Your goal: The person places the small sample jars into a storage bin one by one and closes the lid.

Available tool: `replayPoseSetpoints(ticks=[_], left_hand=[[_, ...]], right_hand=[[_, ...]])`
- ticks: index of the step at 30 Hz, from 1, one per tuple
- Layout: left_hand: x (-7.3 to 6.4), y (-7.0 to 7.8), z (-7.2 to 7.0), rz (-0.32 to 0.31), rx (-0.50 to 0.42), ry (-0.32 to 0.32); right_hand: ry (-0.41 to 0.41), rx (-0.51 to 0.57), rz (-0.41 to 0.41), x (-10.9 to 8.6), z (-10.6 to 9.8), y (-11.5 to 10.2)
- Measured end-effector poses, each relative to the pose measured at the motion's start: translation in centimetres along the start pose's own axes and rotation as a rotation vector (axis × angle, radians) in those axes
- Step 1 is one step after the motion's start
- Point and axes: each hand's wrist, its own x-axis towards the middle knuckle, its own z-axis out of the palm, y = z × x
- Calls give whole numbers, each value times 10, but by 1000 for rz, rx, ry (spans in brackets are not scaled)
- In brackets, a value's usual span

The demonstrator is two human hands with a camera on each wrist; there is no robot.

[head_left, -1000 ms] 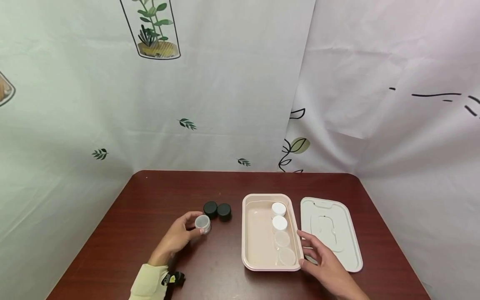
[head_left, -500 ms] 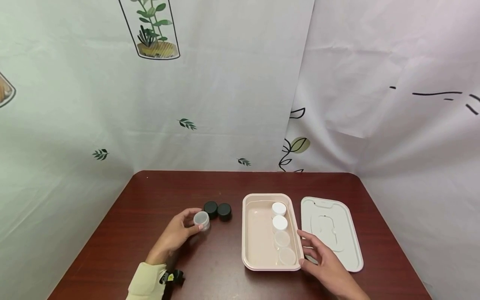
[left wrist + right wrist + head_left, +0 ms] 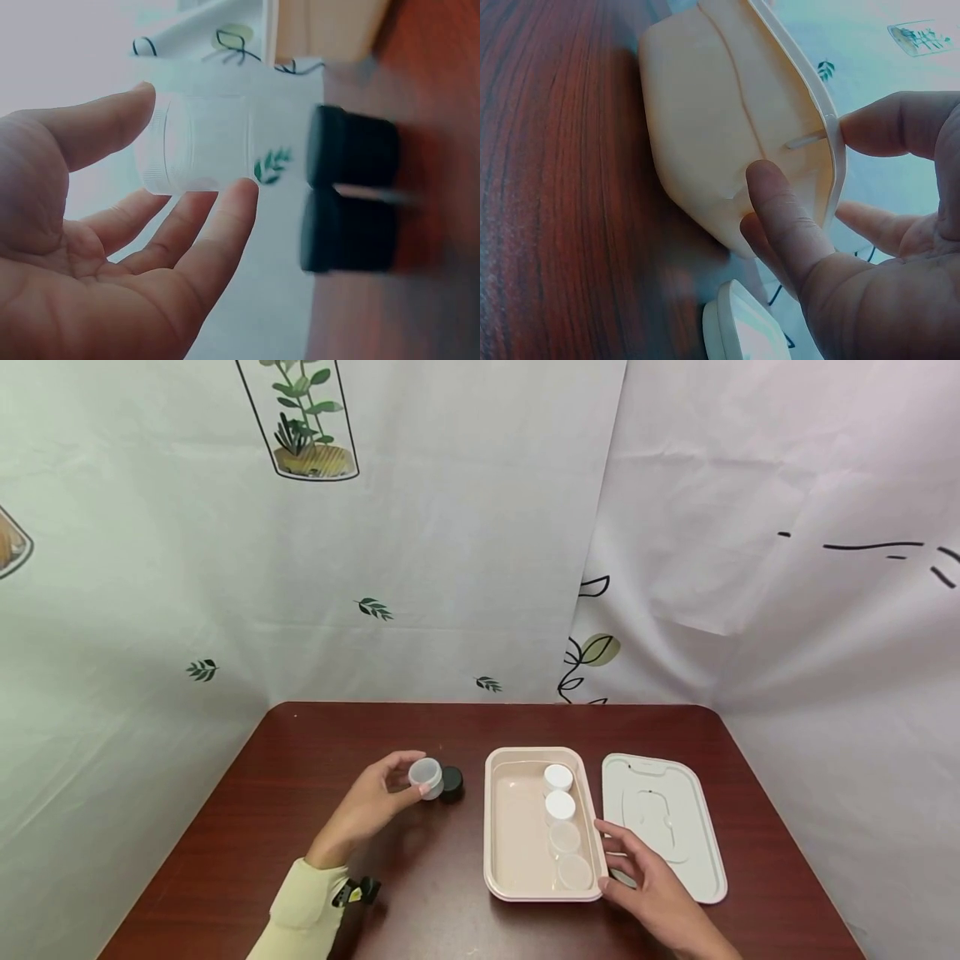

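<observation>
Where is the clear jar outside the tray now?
In the head view, the clear jar is in the left hand, left of the tray, with a black container just to its right.

A: Jar status?
B: Jar [image 3: 426, 777] is clear plastic, ribbed cap on. Gripped between thumb and fingers of the left hand [image 3: 371, 797], about upright, raised off the desk [image 3: 420, 910], left of the box.
A: Box?
B: Box [image 3: 517, 835] is pale beige-pink, rectangular, rounded corners, open top. Sits flat on the desk, long sides running near to far. Right hand [image 3: 648, 897] touches its right side toward the near corner, thumb at the rim.
A: Contents?
B: Single row along the right wall: two white-topped jars [image 3: 558, 806] far, two translucent-topped jars [image 3: 564, 838] near.
</observation>
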Motion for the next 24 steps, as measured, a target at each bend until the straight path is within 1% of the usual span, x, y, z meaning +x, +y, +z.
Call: replayPoseSetpoints(ticks=[5,7,13,16,20,24], left_hand=[[14,20,11,74,40,-29],[19,28,16,90,52,-39],[32,47,37,142,54,-98],[37,52,48,154,80,-124],[45,55,60,175,137,-137],[51,57,72,171,175,-156]], right_hand=[[-3,2,-8,0,-1,1],[-3,2,-7,0,-1,1],[0,-2,-4,0,-1,0],[3,-7,-2,0,-2,0],[7,-10,3,0,-2,-1],[10,-8,13,0,-3,-2]])
